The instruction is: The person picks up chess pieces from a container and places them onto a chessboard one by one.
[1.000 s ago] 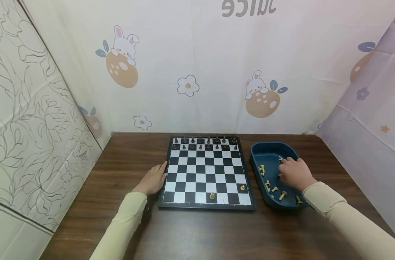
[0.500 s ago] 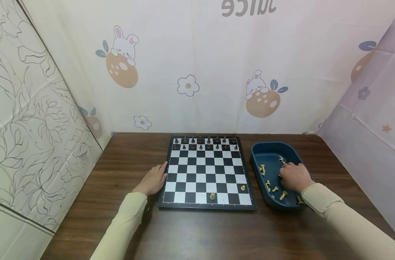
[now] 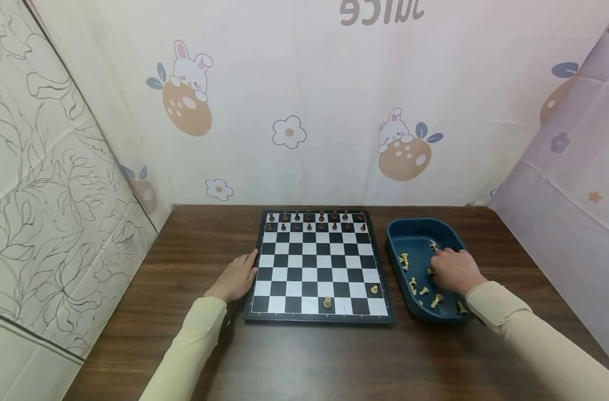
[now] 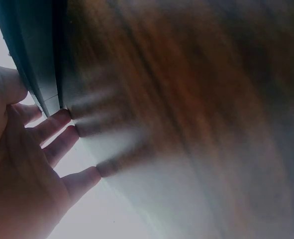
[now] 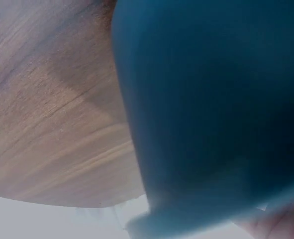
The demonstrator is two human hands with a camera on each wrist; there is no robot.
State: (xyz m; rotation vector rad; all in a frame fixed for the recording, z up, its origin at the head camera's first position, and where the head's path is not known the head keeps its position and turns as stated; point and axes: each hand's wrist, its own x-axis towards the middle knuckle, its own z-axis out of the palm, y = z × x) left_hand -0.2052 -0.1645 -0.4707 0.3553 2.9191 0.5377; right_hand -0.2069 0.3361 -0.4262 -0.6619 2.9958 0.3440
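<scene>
A black-and-white chessboard (image 3: 309,260) lies on the table, with my left hand (image 3: 234,277) at its left edge. In the left wrist view the fingers of the left hand (image 4: 25,164) extend loosely, the thumb by the board's dark side (image 4: 35,45). To the right, my right hand (image 3: 454,272) reaches into a blue tray (image 3: 418,259) of cream chess pieces. Its fingertips point down and are hidden; whether they pinch a piece I cannot tell. One cream piece (image 3: 433,246) lies just beyond the fingers, another (image 3: 437,301) nearer the front.
Two rows of dark red chess pieces (image 3: 309,226) stand along the board's far side. Near its front right are a cream rook (image 3: 327,302) and a cream pawn (image 3: 374,289). The brown wooden table (image 3: 304,356) meets a patterned cloth backdrop (image 3: 334,167).
My right hand has drawn back slightly inside the tray, so the far cream piece shows more fully. The left hand and the board have stayed put.
</scene>
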